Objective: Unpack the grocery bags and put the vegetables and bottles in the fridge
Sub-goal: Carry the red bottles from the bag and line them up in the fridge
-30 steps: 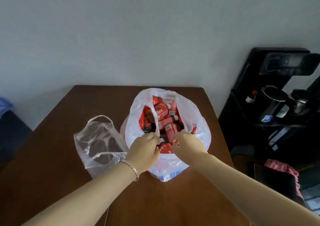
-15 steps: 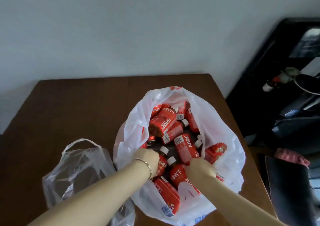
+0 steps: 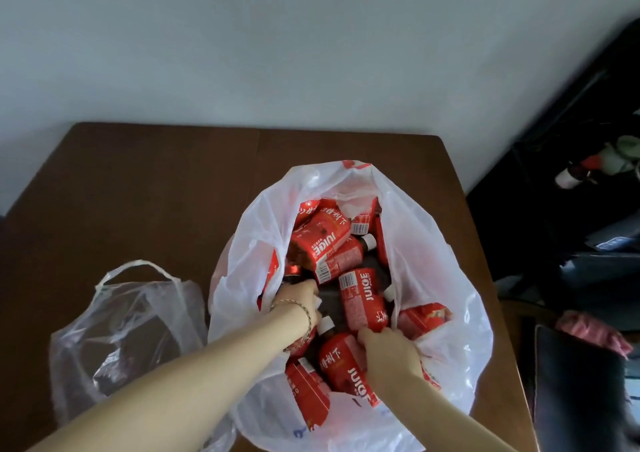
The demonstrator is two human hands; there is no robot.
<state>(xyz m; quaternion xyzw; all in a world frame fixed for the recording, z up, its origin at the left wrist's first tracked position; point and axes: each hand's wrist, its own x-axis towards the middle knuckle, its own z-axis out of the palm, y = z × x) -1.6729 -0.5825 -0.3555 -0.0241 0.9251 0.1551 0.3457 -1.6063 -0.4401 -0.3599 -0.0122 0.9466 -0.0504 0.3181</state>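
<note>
Clear bag (image 3: 131,327): lies crumpled and slack on the desk's left side, just beside the white bag, one handle loop standing up.
Desk (image 3: 156,192): dark brown wood, set against a pale wall.
Left grip (image 3: 298,299): down inside the white bag among the bottles, fingers hidden behind the back of the hand, so I cannot tell whether it holds one; a thin bracelet (image 3: 301,308) circles the wrist.
White bag (image 3: 426,268): stands on the desk with its mouth spread wide.
Bottles (image 3: 363,299): red labels reading JUICE, white caps, piled inside the white bag at all angles.
Right grip (image 3: 391,347): knuckles up, fingers curled down onto the bottles near the bag's near edge; I cannot tell whether it holds anything.
Black stand (image 3: 571,209): right of the desk.
</note>
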